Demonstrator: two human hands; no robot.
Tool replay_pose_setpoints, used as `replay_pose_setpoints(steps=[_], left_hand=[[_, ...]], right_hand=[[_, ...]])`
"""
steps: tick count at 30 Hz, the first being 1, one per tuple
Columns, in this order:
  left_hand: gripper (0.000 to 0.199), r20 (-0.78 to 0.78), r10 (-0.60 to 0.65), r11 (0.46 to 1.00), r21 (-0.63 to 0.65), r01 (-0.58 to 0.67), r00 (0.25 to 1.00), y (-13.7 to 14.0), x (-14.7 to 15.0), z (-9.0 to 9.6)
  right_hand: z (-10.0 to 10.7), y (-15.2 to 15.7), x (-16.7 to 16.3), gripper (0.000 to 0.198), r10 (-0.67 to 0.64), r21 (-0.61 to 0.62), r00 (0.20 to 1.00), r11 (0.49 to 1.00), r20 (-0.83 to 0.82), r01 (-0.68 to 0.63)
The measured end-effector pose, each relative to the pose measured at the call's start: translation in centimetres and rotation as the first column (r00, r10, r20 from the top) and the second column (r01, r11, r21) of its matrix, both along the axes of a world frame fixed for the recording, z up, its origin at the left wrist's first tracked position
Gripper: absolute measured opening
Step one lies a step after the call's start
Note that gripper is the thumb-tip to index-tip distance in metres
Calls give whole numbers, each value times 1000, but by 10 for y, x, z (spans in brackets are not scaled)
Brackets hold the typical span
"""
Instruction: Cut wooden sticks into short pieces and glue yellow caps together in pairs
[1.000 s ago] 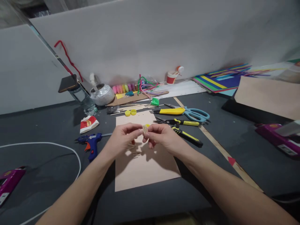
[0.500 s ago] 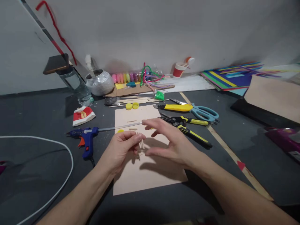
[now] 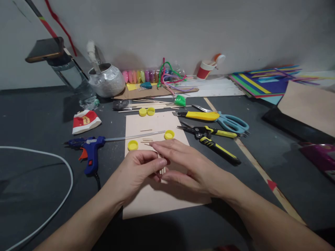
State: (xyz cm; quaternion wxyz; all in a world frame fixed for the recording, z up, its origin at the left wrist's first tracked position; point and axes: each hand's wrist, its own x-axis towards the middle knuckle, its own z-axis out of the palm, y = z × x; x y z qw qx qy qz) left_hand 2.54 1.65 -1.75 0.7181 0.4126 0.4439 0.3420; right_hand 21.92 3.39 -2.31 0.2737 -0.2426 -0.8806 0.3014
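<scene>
My left hand [image 3: 140, 169] pinches a small piece made of short wooden sticks [image 3: 162, 170] between thumb and fingers, above a beige sheet of paper [image 3: 141, 205]. Part of the piece is hidden by the fingers. Close on its right is my right hand [image 3: 187, 164], fingers stretched out and thumb apart near the lower ends of the sticks; whether it touches them I cannot tell. Just beyond the hands, several short stick pieces [image 3: 147, 140] lie on the paper. Yellow bottle caps [image 3: 133, 145] sit there too, one [image 3: 169, 134] right of the sticks.
A blue glue gun [image 3: 92, 153] lies to the left, its glue stick reaching over the paper. To the right are pliers [image 3: 209, 134], a yellow utility knife [image 3: 202, 115] and blue scissors [image 3: 231, 122]. Long skewers [image 3: 149, 105] and a silver pot [image 3: 107, 82] are behind.
My right hand has come in closer to the stick piece, its thumb now beside the lower ends. My left hand keeps its pinch. The view has shifted slightly.
</scene>
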Motion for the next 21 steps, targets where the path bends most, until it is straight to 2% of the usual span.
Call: replay_pose_setpoints(steps=[2,4,7,12,17,19,21], left_hand=[[22,1,-17,1000,8,17,1000,-1,-1,0],[22,12,-17,1000,-8,17,1000,-2,-1,-2],[21,66,-2,997,-71,7,998,-3,0,-4],[21,185,-45,983,-167,76,982,-5,1,-6],[21,48,12,983,-182,-3,999,-7,-1,-6],[23,6,1,988,-152,0,1000,-7,-2,-5],[26,-15,-33,989,-146,31,999,-7,-2,-3]], right_hand=[[1,0,0,69,-3,-25,1000,1000,21,4],[2,0,0,73,-5,-9,1000,1000,30,5],[1,1,-1,64,-6,66,999,998,37,4],[-3,6,-2,53,-6,168,999,986,37,0],[-4,8,-1,44,12,192,999,981,-53,-1],[-3,7,0,46,16,153,999,988,-33,-11],[-1,6,1,57,10,91,1000,996,8,-10]])
